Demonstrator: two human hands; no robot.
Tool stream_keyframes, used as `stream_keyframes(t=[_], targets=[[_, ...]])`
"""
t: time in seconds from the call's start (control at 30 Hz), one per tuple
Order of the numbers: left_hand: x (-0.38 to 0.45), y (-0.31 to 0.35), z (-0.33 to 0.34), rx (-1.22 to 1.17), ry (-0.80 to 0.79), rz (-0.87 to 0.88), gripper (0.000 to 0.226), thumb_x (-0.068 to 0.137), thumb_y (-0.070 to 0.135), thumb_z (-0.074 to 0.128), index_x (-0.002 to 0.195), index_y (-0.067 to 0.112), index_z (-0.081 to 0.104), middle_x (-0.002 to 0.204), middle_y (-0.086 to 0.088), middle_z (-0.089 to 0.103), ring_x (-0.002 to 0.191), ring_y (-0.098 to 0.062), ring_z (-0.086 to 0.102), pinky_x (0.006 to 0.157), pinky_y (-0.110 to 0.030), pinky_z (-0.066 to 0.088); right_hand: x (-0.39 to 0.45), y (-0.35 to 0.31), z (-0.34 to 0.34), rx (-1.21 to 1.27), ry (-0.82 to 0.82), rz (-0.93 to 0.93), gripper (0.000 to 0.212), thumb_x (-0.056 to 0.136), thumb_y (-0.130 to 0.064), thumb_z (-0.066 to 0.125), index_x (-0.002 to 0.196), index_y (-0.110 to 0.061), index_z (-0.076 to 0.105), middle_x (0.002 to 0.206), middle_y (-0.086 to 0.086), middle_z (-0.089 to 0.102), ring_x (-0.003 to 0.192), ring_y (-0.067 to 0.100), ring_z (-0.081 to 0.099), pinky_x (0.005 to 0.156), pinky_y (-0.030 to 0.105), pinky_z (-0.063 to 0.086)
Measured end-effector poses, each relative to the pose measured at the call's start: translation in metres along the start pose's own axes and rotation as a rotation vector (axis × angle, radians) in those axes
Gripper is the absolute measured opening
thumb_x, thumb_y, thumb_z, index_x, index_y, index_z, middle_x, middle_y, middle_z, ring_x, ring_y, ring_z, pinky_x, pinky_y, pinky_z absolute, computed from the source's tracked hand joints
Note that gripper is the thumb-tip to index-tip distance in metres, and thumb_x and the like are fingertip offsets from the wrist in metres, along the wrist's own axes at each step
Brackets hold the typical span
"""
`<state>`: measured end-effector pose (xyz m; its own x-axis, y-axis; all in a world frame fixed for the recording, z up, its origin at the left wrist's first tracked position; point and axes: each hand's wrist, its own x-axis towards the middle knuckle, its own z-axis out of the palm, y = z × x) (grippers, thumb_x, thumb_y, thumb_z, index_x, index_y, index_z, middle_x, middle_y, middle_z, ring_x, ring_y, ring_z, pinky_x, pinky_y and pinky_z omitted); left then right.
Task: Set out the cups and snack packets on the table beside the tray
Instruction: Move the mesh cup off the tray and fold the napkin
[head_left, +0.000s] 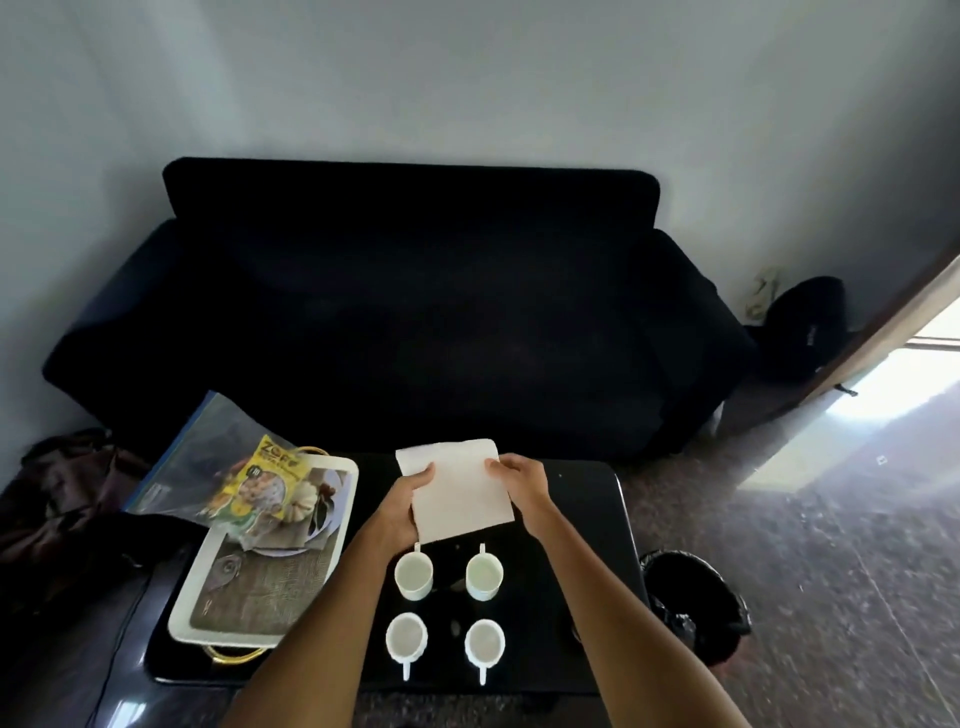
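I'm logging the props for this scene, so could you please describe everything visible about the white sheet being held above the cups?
The white sheet looks like a paper napkin or towel, soft and matte, roughly rectangular, its far edge curled over. It is held tilted over the black table, beyond the four cups. The left hand grips its left edge, the right hand its right edge.

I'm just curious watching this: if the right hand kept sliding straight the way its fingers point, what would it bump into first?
The right hand points leftward across the white paper it grips, so it would likely meet the left hand holding the opposite edge first. Depth is hard to judge from this view.
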<state>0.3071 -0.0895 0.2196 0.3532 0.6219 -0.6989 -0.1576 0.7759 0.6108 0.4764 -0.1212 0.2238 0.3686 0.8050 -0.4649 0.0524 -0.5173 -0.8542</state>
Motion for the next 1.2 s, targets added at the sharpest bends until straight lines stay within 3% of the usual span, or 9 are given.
stream_keyframes(t=[0.2, 0.37, 0.53, 0.63, 0.7, 0.77, 0.87, 0.97, 1.2], targets=[[-0.005, 0.007, -0.016, 0.082, 0.205, 0.210, 0.039, 0.101, 0.010, 0.038, 0.139, 0.000, 0.039, 0.137, -0.026, 0.047, 0.108, -0.029, 0.049, 0.101, -0.053, 0.040, 0.000, -0.011, 0.014, 0.021, -0.024, -0.110, 0.010, 0.081, -0.002, 0.068, 0.090, -0.005, 0.072, 0.098, 0.016, 0.073, 0.093, 0.030, 0.069, 0.090, 0.043, 0.054], [-0.005, 0.017, -0.025, 0.035, 0.133, 0.215, 0.041, 0.093, 0.000, 0.050, 0.134, -0.005, 0.044, 0.122, -0.024, 0.054, 0.110, -0.034, 0.052, 0.089, -0.048, 0.047, -0.002, -0.012, 0.026, 0.032, -0.020, -0.153, 0.013, 0.081, 0.006, 0.064, 0.082, -0.007, 0.068, 0.086, 0.011, 0.071, 0.086, 0.026, 0.068, 0.086, 0.042, 0.055], [0.002, 0.019, -0.025, 0.193, 0.264, 0.242, 0.033, 0.093, -0.002, 0.052, 0.125, -0.007, 0.052, 0.128, -0.026, 0.056, 0.110, -0.034, 0.056, 0.089, -0.043, 0.046, 0.005, -0.012, 0.033, 0.127, 0.040, -0.065, 0.030, 0.086, -0.011, 0.062, 0.114, -0.018, 0.055, 0.096, 0.005, 0.069, 0.093, 0.021, 0.066, 0.088, 0.038, 0.054], [0.007, 0.023, -0.024, 0.354, 0.276, 0.244, 0.035, 0.093, -0.002, 0.051, 0.127, -0.006, 0.052, 0.131, -0.026, 0.055, 0.119, -0.039, 0.054, 0.098, -0.047, 0.044, 0.009, -0.009, 0.033, 0.016, 0.085, -0.110, 0.021, 0.087, -0.008, 0.060, 0.105, -0.019, 0.061, 0.082, -0.002, 0.064, 0.081, 0.015, 0.061, 0.072, 0.027, 0.051], [0.010, 0.026, -0.024, 0.397, 0.263, 0.239, 0.034, 0.093, -0.002, 0.051, 0.126, -0.007, 0.053, 0.130, -0.026, 0.056, 0.119, -0.040, 0.054, 0.098, -0.048, 0.044, 0.009, -0.008, 0.032, -0.017, 0.091, -0.133, 0.019, 0.085, -0.001, 0.060, 0.089, -0.019, 0.065, 0.080, -0.003, 0.064, 0.083, 0.016, 0.061, 0.076, 0.032, 0.053], [0.014, 0.027, -0.025, 0.414, 0.263, 0.240, 0.032, 0.092, -0.004, 0.052, 0.124, -0.008, 0.054, 0.128, -0.028, 0.057, 0.117, -0.041, 0.056, 0.095, -0.048, 0.045, 0.011, -0.003, 0.030, 0.038, 0.087, -0.111, 0.026, 0.082, 0.004, 0.063, 0.088, -0.021, 0.061, 0.085, 0.002, 0.066, 0.086, 0.018, 0.063, 0.082, 0.037, 0.054], [0.018, 0.025, -0.027, 0.395, 0.207, 0.235, 0.024, 0.090, -0.010, 0.050, 0.110, -0.006, 0.063, 0.127, -0.027, 0.058, 0.110, -0.034, 0.058, 0.093, -0.044, 0.046, 0.010, 0.002, 0.026, 0.109, 0.067, -0.088, 0.037, 0.078, 0.010, 0.064, 0.100, -0.020, 0.056, 0.083, 0.000, 0.067, 0.078, 0.012, 0.064, 0.068, 0.022, 0.052], [0.021, 0.024, -0.027, 0.359, 0.120, 0.212, 0.029, 0.089, -0.012, 0.048, 0.076, 0.007, 0.066, 0.128, -0.020, 0.061, 0.116, -0.031, 0.056, 0.102, -0.042, 0.044, 0.012, 0.008, 0.025, 0.005, 0.060, -0.079, 0.029, 0.078, 0.010, 0.062, 0.072, -0.018, 0.063, 0.074, -0.005, 0.063, 0.068, 0.006, 0.057, 0.060, 0.015, 0.045], [0.032, 0.022, -0.030, 0.359, 0.089, 0.187, 0.034, 0.088, -0.010, 0.051, 0.067, 0.012, 0.066, 0.121, -0.013, 0.063, 0.109, -0.031, 0.058, 0.085, -0.037, 0.050, 0.015, 0.021, 0.024, 0.064, 0.087, -0.017, 0.038, 0.080, 0.012, 0.055, 0.054, -0.014, 0.060, 0.072, -0.003, 0.063, 0.075, 0.010, 0.059, 0.066, 0.017, 0.047]])
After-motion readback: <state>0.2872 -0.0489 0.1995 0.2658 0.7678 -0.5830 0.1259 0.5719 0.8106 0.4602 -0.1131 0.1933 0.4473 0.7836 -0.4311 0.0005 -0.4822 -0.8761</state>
